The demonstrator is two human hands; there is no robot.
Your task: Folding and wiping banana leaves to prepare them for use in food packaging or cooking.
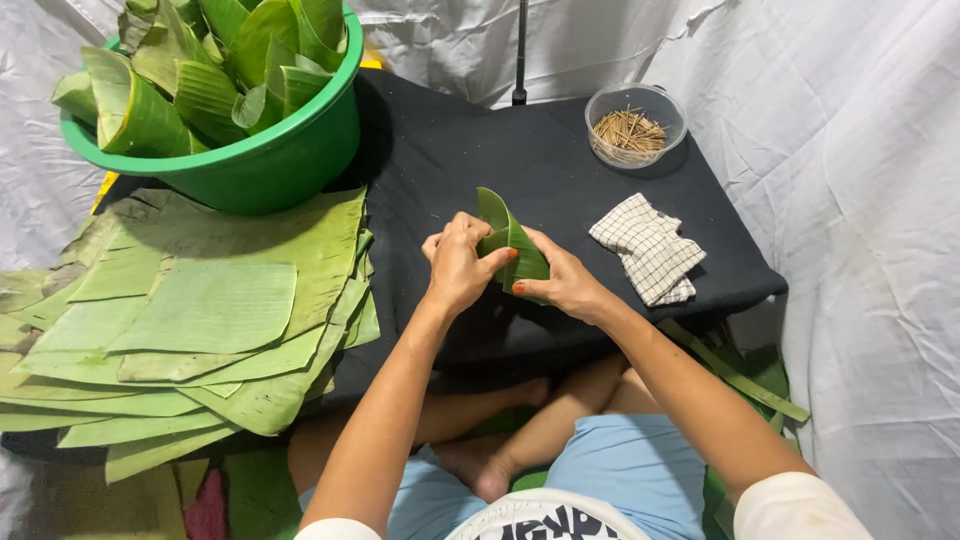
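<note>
Green banana leaf piece [512, 245] is sitting folded between your two hands, above the middle of the black cloth-covered table [560, 160]. In the head view, your left hand [458, 265] is gripping the leaf's left side, thumb pressing across its front. Your right hand [565, 283] is clasping its right and lower edge, fingers curling around it. Both hands are touching each other at the leaf.

To your left, a stack of flat banana leaves [200, 320] is lying over the table's edge. Behind it, a green basin [270, 165] is holding folded leaf cones [210, 70]. To your right, a checked cloth [648, 248] is lying crumpled near your right hand, and a clear bowl of wooden sticks [634, 125] is standing at the far corner. White sheeting [860, 200] is surrounding the table.
</note>
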